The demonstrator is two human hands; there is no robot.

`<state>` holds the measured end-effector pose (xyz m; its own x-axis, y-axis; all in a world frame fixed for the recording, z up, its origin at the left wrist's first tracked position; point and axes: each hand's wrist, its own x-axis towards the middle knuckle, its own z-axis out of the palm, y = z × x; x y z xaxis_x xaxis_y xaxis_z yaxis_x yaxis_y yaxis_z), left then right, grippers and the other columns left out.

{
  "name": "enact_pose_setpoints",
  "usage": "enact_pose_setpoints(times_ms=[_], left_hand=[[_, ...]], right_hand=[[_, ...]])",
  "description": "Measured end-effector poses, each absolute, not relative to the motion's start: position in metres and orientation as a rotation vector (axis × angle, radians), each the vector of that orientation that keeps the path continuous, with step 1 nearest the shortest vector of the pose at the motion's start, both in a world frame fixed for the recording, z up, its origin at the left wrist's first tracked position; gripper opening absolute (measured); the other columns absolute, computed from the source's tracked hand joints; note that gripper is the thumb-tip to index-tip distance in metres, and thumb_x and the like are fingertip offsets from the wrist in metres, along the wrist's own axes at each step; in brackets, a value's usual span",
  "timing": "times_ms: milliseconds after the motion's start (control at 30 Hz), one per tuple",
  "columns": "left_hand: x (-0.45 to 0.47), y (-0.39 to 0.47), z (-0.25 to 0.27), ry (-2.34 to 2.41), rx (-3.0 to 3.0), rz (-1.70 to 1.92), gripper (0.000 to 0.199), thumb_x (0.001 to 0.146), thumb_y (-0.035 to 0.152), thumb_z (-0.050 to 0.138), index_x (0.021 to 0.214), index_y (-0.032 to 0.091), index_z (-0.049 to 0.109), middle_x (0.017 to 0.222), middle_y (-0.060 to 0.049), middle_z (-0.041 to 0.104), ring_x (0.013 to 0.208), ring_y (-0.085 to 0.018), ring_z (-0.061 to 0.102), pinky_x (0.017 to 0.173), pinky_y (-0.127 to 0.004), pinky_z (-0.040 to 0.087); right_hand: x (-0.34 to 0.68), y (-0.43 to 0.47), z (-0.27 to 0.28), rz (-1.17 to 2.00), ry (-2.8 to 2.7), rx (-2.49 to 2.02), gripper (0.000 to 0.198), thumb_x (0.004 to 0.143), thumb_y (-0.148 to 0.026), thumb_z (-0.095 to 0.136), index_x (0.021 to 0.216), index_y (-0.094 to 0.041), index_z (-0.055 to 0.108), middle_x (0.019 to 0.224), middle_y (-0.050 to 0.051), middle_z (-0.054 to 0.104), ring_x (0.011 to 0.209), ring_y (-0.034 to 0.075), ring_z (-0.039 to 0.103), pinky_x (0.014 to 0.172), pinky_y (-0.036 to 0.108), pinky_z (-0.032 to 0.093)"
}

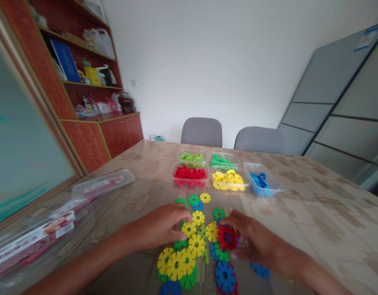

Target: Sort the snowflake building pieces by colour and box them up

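My left hand [166, 223] hovers by a yellow notched disc [189, 229], its thumb and index finger apart and nothing seen between them. In my right hand [253, 235] is a red square interlocking piece [227, 237], pinched at its edge; some fingers are hidden. Under and around both hands lie loose flower-shaped discs: a green disc [218, 213], a blue disc [225, 276] and a cluster of yellow discs [176, 265]. A light-green piece [202, 231] lies between the two hands. Another blue disc [260, 270] is partly below my right wrist.
Clear tubs stand farther back: light-green pieces [191, 157], green pieces [221, 160], red pieces [190, 174], yellow discs [228, 180] and blue pieces [260, 180]. Clear plastic lids [102, 184] lie on the left. Two grey chairs [201, 132] stand behind the table [311, 213].
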<state>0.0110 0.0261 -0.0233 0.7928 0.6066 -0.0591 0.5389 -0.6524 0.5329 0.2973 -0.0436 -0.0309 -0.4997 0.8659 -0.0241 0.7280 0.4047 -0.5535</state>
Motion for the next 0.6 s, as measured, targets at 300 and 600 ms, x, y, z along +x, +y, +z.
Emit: enact_pose_setpoints(times_ms=[300, 600], left_hand=[[0.029, 0.006, -0.040, 0.848, 2.490, 0.174, 0.044, 0.071, 0.026, 0.077, 0.110, 0.024, 0.057, 0.117, -0.004, 0.053, 0.109, -0.025, 0.050, 0.090, -0.034, 0.040], [0.028, 0.011, -0.046, 0.816, 2.416, 0.286, 0.028, 0.076, 0.015, 0.068, 0.099, 0.023, 0.055, 0.104, -0.001, 0.056, 0.100, -0.020, 0.053, 0.082, -0.027, 0.039]], right_hand=[[0.286, -0.034, -0.015, 0.757, -2.501, -1.482, 0.043, 0.077, -0.031, 0.069, 0.118, -0.021, 0.059, 0.114, 0.011, 0.058, 0.106, 0.029, 0.054, 0.090, 0.041, 0.043], [0.288, -0.033, -0.027, 0.769, -2.427, -1.469, 0.026, 0.076, -0.023, 0.068, 0.102, -0.021, 0.062, 0.099, 0.005, 0.058, 0.088, 0.021, 0.056, 0.079, 0.032, 0.044]])
